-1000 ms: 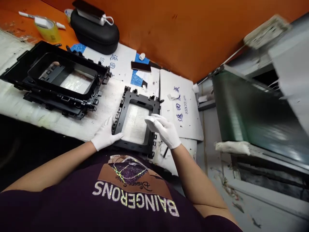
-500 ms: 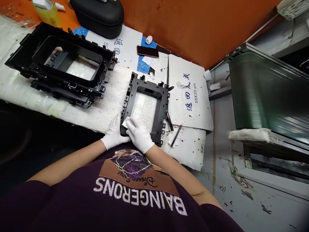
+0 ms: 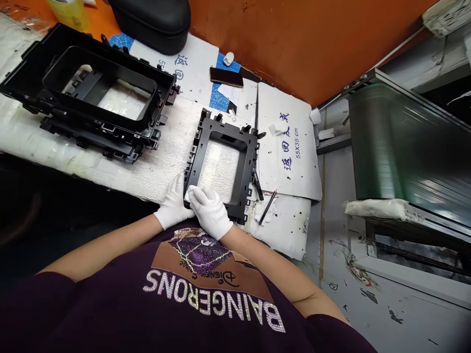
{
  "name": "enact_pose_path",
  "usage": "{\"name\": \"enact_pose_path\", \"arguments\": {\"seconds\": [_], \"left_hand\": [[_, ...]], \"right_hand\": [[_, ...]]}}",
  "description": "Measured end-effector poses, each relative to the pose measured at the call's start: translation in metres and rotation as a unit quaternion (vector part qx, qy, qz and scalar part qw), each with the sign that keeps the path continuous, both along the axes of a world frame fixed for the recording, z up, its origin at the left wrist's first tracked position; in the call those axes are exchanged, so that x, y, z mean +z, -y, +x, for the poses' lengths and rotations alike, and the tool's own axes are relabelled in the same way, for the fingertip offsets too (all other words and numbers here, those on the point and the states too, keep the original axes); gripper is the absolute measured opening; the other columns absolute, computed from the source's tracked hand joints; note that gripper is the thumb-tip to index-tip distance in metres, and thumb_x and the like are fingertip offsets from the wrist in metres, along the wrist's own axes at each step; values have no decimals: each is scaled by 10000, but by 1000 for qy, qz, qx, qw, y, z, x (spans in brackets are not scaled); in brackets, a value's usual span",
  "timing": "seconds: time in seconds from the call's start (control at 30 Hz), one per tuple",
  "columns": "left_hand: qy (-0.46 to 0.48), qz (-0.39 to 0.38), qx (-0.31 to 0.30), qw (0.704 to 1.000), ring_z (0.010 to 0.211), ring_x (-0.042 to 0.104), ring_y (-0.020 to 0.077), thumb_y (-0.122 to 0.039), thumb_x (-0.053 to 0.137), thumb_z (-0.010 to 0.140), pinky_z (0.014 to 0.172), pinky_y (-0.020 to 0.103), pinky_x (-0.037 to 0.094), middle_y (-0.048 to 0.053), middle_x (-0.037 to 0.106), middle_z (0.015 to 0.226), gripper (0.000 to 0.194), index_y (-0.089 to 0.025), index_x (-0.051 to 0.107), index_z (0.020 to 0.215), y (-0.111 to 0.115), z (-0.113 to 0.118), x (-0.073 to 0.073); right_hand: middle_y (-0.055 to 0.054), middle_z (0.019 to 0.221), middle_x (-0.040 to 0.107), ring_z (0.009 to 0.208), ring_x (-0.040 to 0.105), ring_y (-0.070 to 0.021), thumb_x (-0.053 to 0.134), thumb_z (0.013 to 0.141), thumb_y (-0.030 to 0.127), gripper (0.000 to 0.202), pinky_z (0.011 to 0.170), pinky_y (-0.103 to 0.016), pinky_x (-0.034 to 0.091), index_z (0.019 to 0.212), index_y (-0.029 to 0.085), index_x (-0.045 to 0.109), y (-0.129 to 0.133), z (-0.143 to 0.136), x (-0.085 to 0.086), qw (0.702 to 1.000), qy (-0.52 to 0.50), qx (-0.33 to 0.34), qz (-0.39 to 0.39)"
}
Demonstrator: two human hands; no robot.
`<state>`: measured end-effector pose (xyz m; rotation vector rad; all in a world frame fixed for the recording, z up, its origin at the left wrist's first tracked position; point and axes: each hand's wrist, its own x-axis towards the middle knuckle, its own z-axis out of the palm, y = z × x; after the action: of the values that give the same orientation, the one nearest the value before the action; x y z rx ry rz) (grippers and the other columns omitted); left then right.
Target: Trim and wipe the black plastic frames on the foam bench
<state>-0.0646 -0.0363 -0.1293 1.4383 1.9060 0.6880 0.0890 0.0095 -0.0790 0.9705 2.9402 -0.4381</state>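
A black plastic frame (image 3: 200,154) with a rectangular opening and clips along its edges lies on the padded white table in front of me. My left hand (image 3: 172,205), in a white glove, grips its near left corner, thumb and fingers around the edge. On that same corner, my gloved right hand (image 3: 210,213) presses a small white cloth (image 3: 189,192) against the top face, fingers bent over it. Most of the cloth is hidden under the fingers.
Larger black plastic housings (image 3: 99,117) are stacked at the left. A pencil (image 3: 268,207) lies right of the frame, near a marked cardboard sheet (image 3: 290,162). Farther back are a phone (image 3: 226,77) and a black case (image 3: 154,24). A green-covered machine (image 3: 401,147) stands at right.
My right hand has slid slightly left and towards me with the cloth, along the frame's near left corner. My left hand keeps its hold. The view has shifted slightly.
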Motion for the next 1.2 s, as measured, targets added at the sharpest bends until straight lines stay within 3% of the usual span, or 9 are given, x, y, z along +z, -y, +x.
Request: {"name": "enact_pose_path", "arguments": {"seconds": [0.17,0.33,0.53,0.67,0.73,0.83,0.93,1.07,1.2], "left_hand": [[12,-3,12,1000,1536,280,416,-435,801,600,1265,566,265,218,322,1636,1211,-147,177,1597,0,3,1],[-4,-4,20,1000,1530,285,436,-385,776,610,1255,592,271,243,321,1632,1192,-121,155,1593,-1,7,-1],[-15,0,5,1000,1542,244,446,-368,765,582,1266,587,246,249,294,1638,1218,-101,144,1595,-2,6,-3],[-10,5,-3,1000,1544,245,431,-366,766,590,1273,561,244,246,308,1631,1184,-97,182,1584,-3,4,-3],[-6,11,-1,1000,1540,265,416,-353,772,588,1278,553,238,235,325,1625,1178,-111,192,1583,-3,5,-3],[3,14,7,1000,1545,264,402,-354,788,572,1284,534,232,229,293,1646,1213,-119,175,1592,-3,5,-3],[10,9,12,1000,1551,251,402,-344,797,554,1283,529,237,229,286,1652,1245,-116,160,1599,-3,6,-3],[23,8,28,999,1535,292,402,-350,805,577,1267,536,280,235,333,1631,1230,-111,166,1600,-3,6,-3],[39,31,27,998,1546,285,368,-390,753,682,1268,519,284,210,337,1638,1101,-133,201,1600,-2,5,-5]], "right_hand": [[-116,1051,649,940,565,-237,396,1069,265,301,828,-364,488,1116,179,681,2,-1,-7,999,17,-25,-36],[-139,1056,637,943,544,-250,315,1086,295,387,838,-378,483,1171,173,673,-19,-19,-18,995,22,-98,4],[-143,1193,628,986,511,-259,297,1077,237,384,851,-395,471,1153,165,667,-85,-41,-10,992,-5,-119,49],[-150,1179,610,993,491,-267,353,1045,168,332,834,-392,459,1104,137,679,-139,-64,4,985,50,-154,55],[-158,1175,602,997,479,-277,389,1023,152,304,833,-407,456,1108,126,680,-150,-69,9,984,68,-150,60],[-176,1192,592,1008,470,-287,412,1008,153,290,859,-437,461,1138,105,667,-132,-63,11,989,52,-123,58],[-164,1173,598,998,482,-274,381,1013,141,308,867,-429,468,1168,125,647,-85,-43,7,996,15,-70,44],[-138,1126,616,942,512,-248,383,1044,212,295,809,-378,468,1151,147,649,-21,-19,7,997,47,-65,5],[-134,1138,654,992,548,-274,424,1032,203,277,847,-414,473,1078,170,695,11,-8,17,996,86,36,1]]}}
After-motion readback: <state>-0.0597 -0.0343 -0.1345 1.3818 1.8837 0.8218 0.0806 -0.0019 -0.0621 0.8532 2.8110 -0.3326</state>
